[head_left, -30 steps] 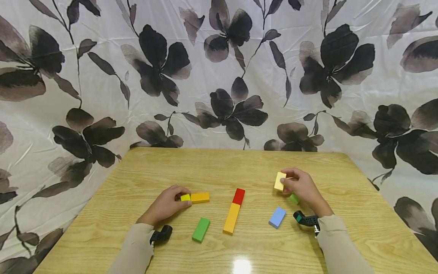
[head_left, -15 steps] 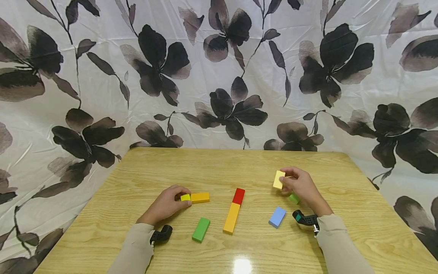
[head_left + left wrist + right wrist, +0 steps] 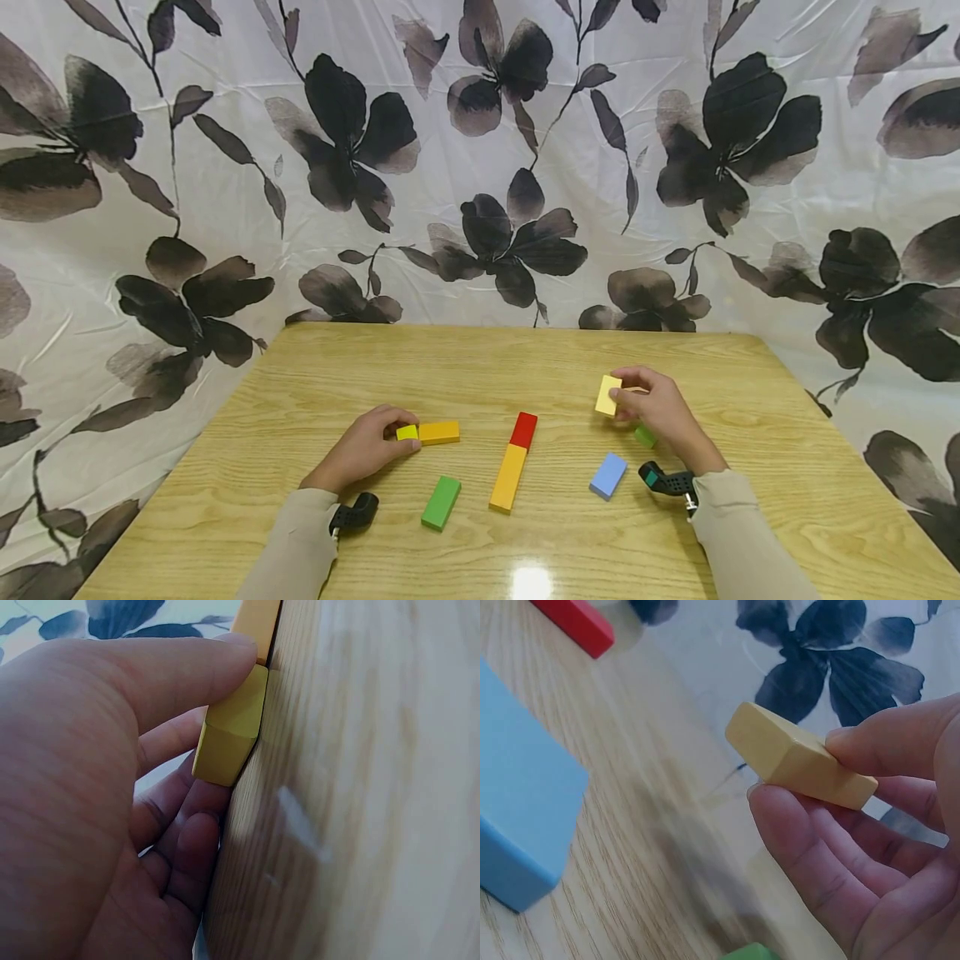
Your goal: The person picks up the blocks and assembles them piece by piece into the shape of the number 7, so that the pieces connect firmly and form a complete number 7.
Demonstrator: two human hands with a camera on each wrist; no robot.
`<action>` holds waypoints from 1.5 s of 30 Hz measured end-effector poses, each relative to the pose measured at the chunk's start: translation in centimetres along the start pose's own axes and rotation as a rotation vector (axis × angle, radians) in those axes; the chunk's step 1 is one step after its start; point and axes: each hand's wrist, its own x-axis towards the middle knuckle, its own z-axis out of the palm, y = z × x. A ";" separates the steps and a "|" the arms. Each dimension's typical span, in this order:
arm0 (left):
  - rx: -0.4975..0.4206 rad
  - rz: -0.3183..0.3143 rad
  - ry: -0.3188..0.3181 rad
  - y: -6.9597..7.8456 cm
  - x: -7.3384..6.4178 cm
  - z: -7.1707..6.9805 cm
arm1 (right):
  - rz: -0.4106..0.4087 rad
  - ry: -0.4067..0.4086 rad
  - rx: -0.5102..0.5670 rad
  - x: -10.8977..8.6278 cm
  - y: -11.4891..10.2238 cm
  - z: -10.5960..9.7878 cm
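Right of frame centre, the right hand (image 3: 662, 410) edges left, bringing the cream block (image 3: 608, 396) it pinches above the table (image 3: 600, 550) nearer the red block (image 3: 524, 430), while left of centre the left hand (image 3: 367, 446) keeps pinching a yellow block (image 3: 407, 432).

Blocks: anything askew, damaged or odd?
Nothing stands out. The blue block and red block lie flat, no damage visible. The pale yellow block is tilted, but the right hand holds it up. One green block is partly hidden.

Stubby yellow block (image 3: 232, 726) is pinched in the left hand (image 3: 365, 446); pale yellow block (image 3: 608, 396)'s kinda tilted, poking out past the right hand (image 3: 662, 408).
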 end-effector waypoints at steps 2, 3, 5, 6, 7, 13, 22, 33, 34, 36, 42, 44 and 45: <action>0.003 0.000 0.000 0.0 0.0 0.0 | -0.002 -0.003 0.003 0.0 0.0 0.1; 0.005 0.000 0.001 0.0 0.0 0.0 | -0.004 -0.006 0.006 0.0 -0.1 0.2; 0.004 0.000 0.002 0.0 0.0 0.0 | -0.006 -0.013 0.011 0.0 -0.1 0.3; 0.003 -0.001 0.002 0.0 0.0 0.0 | -0.008 -0.015 0.018 0.0 -0.1 0.4; 0.003 -0.001 0.002 0.0 0.0 0.0 | -0.009 -0.018 0.022 0.1 0.0 0.4; 0.002 0.003 0.003 0.0 0.0 0.0 | -0.012 -0.024 0.035 0.1 -0.1 0.8; -0.001 0.003 0.002 0.0 0.0 0.0 | -0.031 -0.036 0.054 -0.1 -0.4 1.5; 0.000 -0.002 0.002 0.3 0.0 -0.1 | -0.033 -0.051 0.054 0.3 0.0 2.2; 0.000 -0.001 0.002 0.3 0.0 -0.1 | -0.035 -0.052 0.052 0.3 0.0 2.3; -0.001 0.001 0.002 0.3 0.0 0.0 | -0.037 -0.052 0.047 0.2 0.0 2.4; -0.001 -0.003 0.001 0.3 0.0 0.0 | -0.039 -0.061 0.054 0.3 -0.1 2.8; 0.003 -0.007 0.001 0.3 0.0 0.1 | -0.034 -0.060 0.056 0.3 -0.2 2.9; 0.004 -0.008 0.001 0.3 0.0 0.1 | -0.031 -0.058 0.056 0.4 -0.2 3.0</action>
